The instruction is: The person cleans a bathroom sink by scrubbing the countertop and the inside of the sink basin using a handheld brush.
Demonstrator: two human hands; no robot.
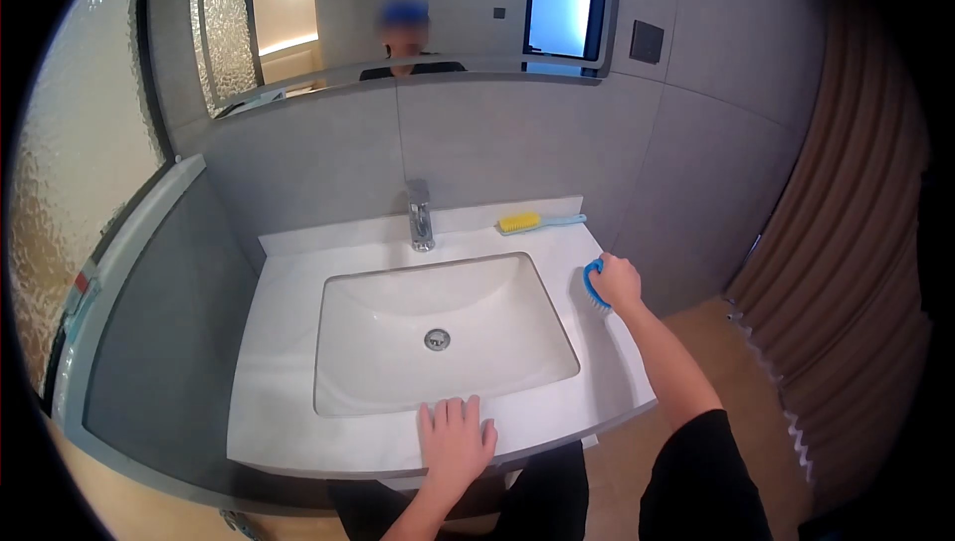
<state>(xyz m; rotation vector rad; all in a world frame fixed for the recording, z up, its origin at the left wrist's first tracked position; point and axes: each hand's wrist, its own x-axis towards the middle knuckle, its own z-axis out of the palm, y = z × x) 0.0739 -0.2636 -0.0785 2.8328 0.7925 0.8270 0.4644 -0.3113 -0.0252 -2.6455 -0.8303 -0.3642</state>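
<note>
Nearest, at the front of the basin (398,374), the person's left hand (457,439) rests on the white counter (279,372), fingers slightly apart, holding nothing, fingertips by the rim. If the surface is wet, which I cannot tell, that hand could slide inward. To the right of the basin, the right hand (619,282) is clamped around a blue brush (589,280), bristles facing down toward the counter. The counter's outer edge is close there, so a stroke too wide or a loosened grip could send the brush to the floor. Behind the basin stands a chrome faucet (421,218); behind and right lies a yellow-bristled brush (542,223), which a backward swing might knock.
</note>
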